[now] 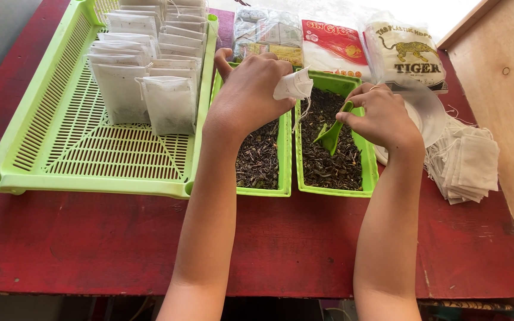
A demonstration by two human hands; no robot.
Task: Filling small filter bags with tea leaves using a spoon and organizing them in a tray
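Observation:
My left hand (250, 89) holds a small white tea bag (293, 86) over the gap between two narrow green trays of loose dark tea. My right hand (381, 115) grips a small green scoop (332, 135), its tip down in the tea of the right tray (367, 160). The left tray (285, 166) lies partly under my left wrist. Both trays hold dry tea leaves.
A large green slotted tray (60, 148) at the left carries rows of filled white tea bags (150, 71). A stack of empty white bags (468, 163) lies at the right beside a white dish (426, 113). Plastic packets (334, 44) sit behind. The table (269, 238) is red.

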